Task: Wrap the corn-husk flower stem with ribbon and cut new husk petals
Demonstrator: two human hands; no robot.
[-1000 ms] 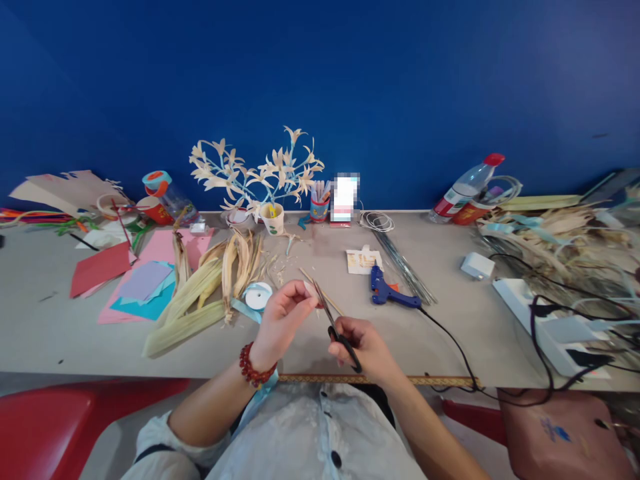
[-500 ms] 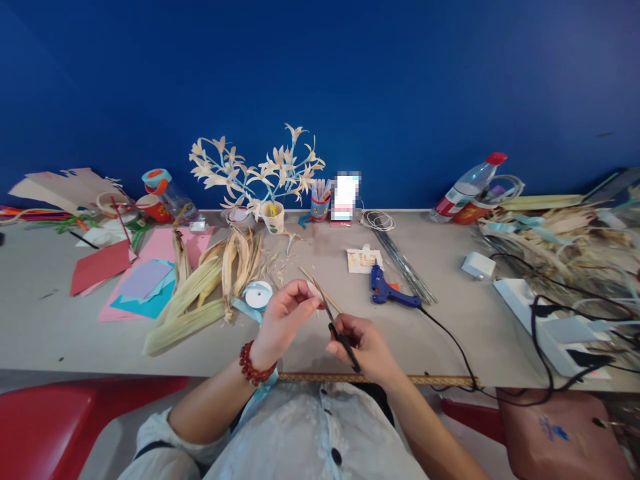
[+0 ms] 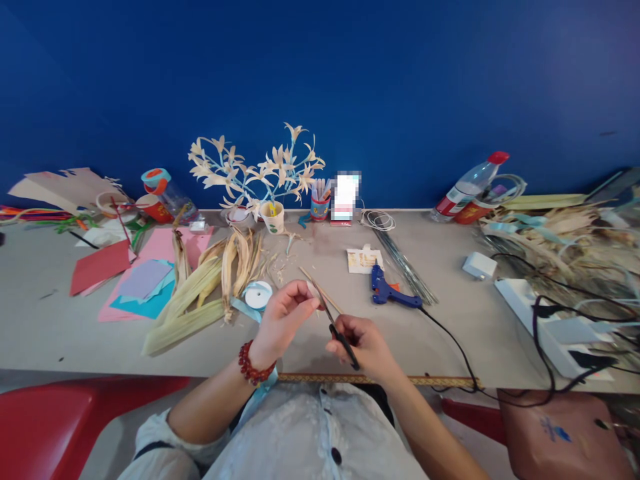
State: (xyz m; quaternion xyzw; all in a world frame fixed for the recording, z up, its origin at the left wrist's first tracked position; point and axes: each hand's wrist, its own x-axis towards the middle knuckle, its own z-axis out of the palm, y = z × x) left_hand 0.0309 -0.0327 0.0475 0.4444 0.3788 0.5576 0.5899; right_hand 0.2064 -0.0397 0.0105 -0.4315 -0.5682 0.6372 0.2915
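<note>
Black-handled scissors (image 3: 343, 345) are gripped in my right hand (image 3: 367, 347), their blades slanting up and left. The blade tips reach the fingertips of my left hand (image 3: 287, 313), which is closed in a pinch. Whatever sits between those fingers is too small to make out. Just behind the blades a thin tan stick (image 3: 320, 289) lies on the table. Left of my left hand is a white spool of light blue ribbon (image 3: 257, 295), with dried corn husks (image 3: 200, 293) beyond it.
A blue glue gun (image 3: 393, 293) lies to the right, by a bundle of wires (image 3: 407, 267). Husk flowers (image 3: 280, 170) stand in a cup (image 3: 273, 220) at the back. Coloured paper (image 3: 145, 280) is at left. A power strip (image 3: 530, 327) with black cables lies at right.
</note>
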